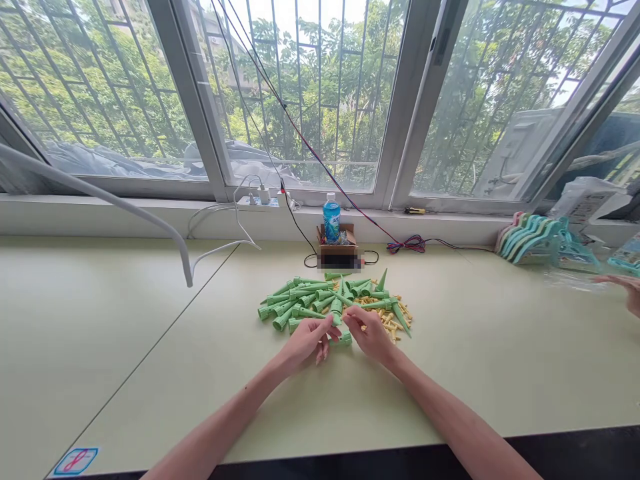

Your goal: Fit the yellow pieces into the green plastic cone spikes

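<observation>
Two bare forearms (pixel 230 410) come in closest, over a pale green worktop (pixel 450 387) (head view). Left hand (pixel 311 335) has its thumb and fingers closed on a green cone (pixel 337 307). Right hand (pixel 370 331) is just beside it, fingers bunched narrow near that cone; can't tell if anything's pinched in there. Another green piece (pixel 345 339) sits between the hands, partly hidden by the left fingers. Just past both hands there's a messy pile of green cones (pixel 285 310), with little yellow pegs (pixel 393 317) scattered beyond the right one. Further out, straight ahead of the hands, a blue bottle (pixel 331 220) stands in a small cardboard box (pixel 339 249). Well off to the right: plastic hangers (pixel 530 237) and another person's hand (pixel 625 287).
</observation>
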Tool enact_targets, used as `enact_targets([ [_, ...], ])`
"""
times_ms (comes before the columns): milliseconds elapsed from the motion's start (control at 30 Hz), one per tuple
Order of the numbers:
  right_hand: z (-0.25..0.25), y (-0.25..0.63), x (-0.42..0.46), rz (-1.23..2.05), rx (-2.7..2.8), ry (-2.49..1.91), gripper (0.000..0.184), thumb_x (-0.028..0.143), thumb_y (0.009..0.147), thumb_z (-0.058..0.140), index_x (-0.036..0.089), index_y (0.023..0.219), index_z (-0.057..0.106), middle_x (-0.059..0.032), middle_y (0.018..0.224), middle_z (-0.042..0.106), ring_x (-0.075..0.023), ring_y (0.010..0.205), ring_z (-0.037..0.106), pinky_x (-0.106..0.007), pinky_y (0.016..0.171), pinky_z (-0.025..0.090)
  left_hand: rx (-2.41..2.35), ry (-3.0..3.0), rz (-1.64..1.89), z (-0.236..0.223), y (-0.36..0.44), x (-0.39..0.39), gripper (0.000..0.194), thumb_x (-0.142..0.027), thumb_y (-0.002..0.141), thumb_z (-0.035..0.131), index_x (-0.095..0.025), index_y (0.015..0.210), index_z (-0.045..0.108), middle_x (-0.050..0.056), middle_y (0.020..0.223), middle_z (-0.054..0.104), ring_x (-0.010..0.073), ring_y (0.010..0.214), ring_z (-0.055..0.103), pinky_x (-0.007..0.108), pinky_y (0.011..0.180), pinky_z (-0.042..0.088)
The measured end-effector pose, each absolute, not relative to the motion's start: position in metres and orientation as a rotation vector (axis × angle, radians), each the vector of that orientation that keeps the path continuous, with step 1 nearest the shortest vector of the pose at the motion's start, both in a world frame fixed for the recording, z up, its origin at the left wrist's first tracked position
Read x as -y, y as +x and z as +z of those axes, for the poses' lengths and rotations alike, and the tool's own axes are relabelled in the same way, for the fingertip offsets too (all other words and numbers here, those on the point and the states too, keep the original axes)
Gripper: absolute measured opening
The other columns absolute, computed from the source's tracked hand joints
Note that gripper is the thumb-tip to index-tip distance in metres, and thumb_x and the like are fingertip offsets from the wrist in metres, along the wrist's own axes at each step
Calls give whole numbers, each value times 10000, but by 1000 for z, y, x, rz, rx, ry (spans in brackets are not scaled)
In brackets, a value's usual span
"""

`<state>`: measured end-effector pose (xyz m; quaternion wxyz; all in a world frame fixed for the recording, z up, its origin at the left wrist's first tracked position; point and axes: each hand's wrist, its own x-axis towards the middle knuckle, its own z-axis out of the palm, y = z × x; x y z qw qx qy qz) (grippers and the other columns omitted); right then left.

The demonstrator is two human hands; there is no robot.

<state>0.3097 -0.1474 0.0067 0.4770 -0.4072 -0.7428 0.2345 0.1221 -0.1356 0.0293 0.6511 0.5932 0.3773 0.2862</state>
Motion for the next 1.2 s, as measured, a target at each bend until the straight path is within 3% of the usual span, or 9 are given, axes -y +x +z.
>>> enact_targets([
  [267, 6, 309, 148, 592, 1809, -985, 285, 381, 989, 422, 198, 800, 532, 64, 556, 367, -102, 495, 294, -225, 495, 253, -826, 1366, 689, 31, 120, 135, 445, -597, 853, 567, -158, 780, 574, -30, 518, 527, 91, 414, 482, 190, 396, 374],
  [467, 5, 310, 147, 609, 1795, -1000, 325, 376, 986, 412, 205, 714, 461, 57, 571, 344, -107, 508, 304, -231, 499, 263, -873, 1528, 794, 38, 123, 142, 390, -538, 784, 676, -184, 733, 523, -28, 641, 534, 107, 501, 514, 214, 431, 412],
  [767, 6, 310, 148, 625, 1793, -1003, 361, 381, 988, 402, 214, 669, 380, 56, 557, 341, -107, 494, 294, -239, 488, 254, -841, 1668, 897, 25, 121, 139, 359, -437, 803, 691, -169, 1038, 639, -1, 695, 615, 165, 661, 615, 299, 679, 534],
  [1000, 11, 309, 151, 625, 1803, -990, 393, 416, 996, 383, 214, 658, 381, 48, 560, 362, -108, 491, 310, -244, 486, 266, -871, 1902, 1008, 22, 122, 143, 311, -381, 856, 640, -225, 1125, 645, 63, 966, 643, 160, 736, 617, 291, 658, 562],
  [1200, 11, 307, 152, 584, 1796, -984, 396, 427, 998, 380, 212, 667, 414, 47, 553, 373, -106, 479, 324, -243, 477, 270, -838, 1961, 1026, 29, 123, 146, 316, -376, 888, 595, -254, 1178, 625, 67, 1064, 598, 131, 721, 584, 243, 602, 531],
])
